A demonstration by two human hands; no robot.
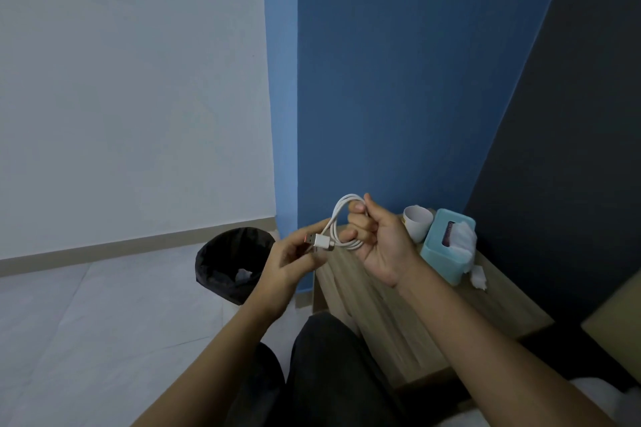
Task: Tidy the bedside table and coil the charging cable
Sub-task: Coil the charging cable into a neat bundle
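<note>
A white charging cable [335,218] is wound into a small loop in the air above the left end of the wooden bedside table [388,315]. My right hand [378,239] is closed around the loop, palm towards me. My left hand [295,256] pinches the cable's white USB plug between thumb and fingers, just left of the loop. On the table's far end stand a white cup [418,222] and a light blue tissue box [445,243] with tissue sticking out. A crumpled tissue [478,277] lies beside the box.
A black-lined waste bin [232,263] with some white scrap inside stands on the pale floor, left of the table. Blue wall rises behind the table; a dark headboard panel runs on the right. My dark-trousered legs are below my arms.
</note>
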